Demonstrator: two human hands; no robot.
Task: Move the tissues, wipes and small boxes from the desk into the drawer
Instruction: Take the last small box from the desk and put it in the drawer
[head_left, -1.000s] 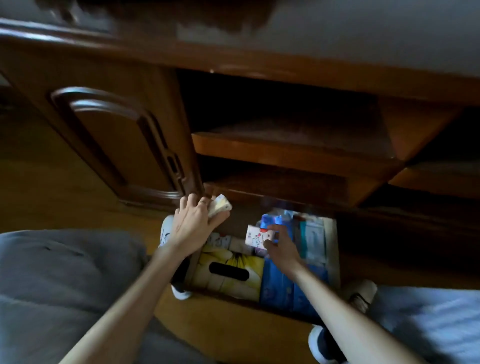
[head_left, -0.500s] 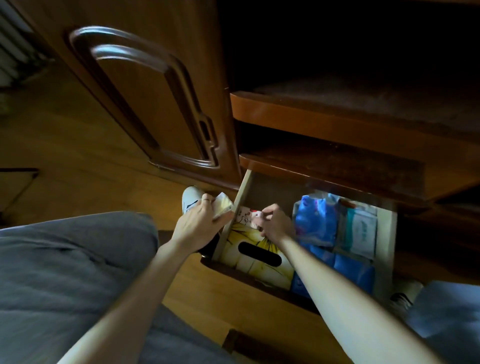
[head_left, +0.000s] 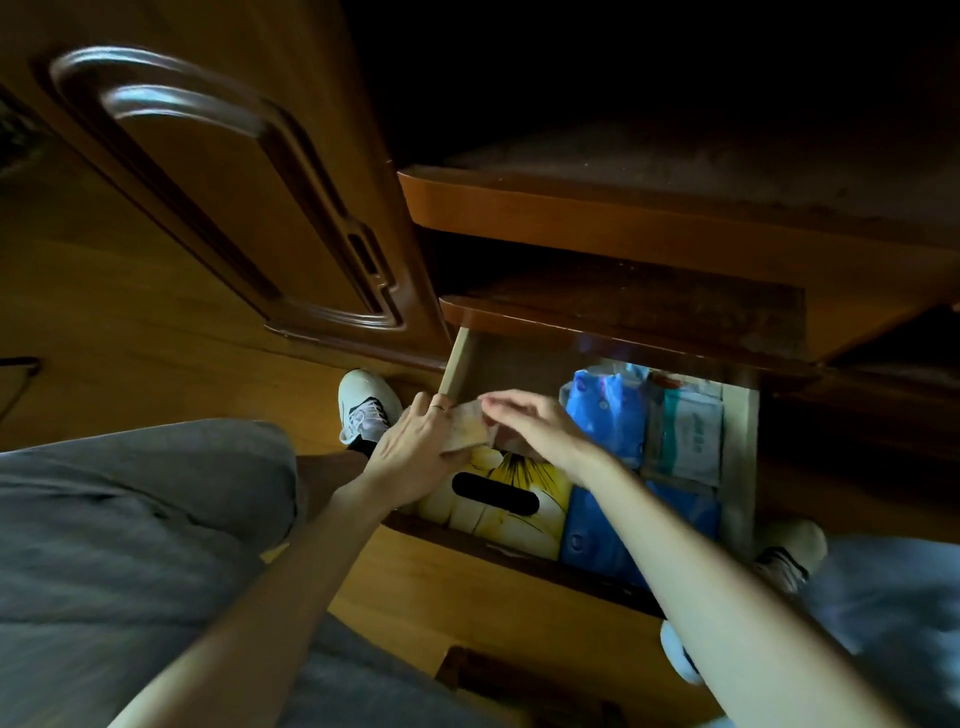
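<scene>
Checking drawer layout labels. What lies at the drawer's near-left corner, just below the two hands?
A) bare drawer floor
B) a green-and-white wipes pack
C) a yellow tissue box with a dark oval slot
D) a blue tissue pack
C: the yellow tissue box with its dark oval slot fills the near-left corner of the drawer, just below the left hand and right hand.

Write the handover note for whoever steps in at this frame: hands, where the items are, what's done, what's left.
Left hand: grips a small pale packet over the drawer's left side.
Right hand: fingers straight, reaching over to the packet; it seems to hold nothing.
Already in the drawer: yellow tissue box, blue packs, a white-and-green wipes pack.
Left: set the packet down inside. The desk top is out of view, so check for anything remaining; the drawer is still open.
</scene>
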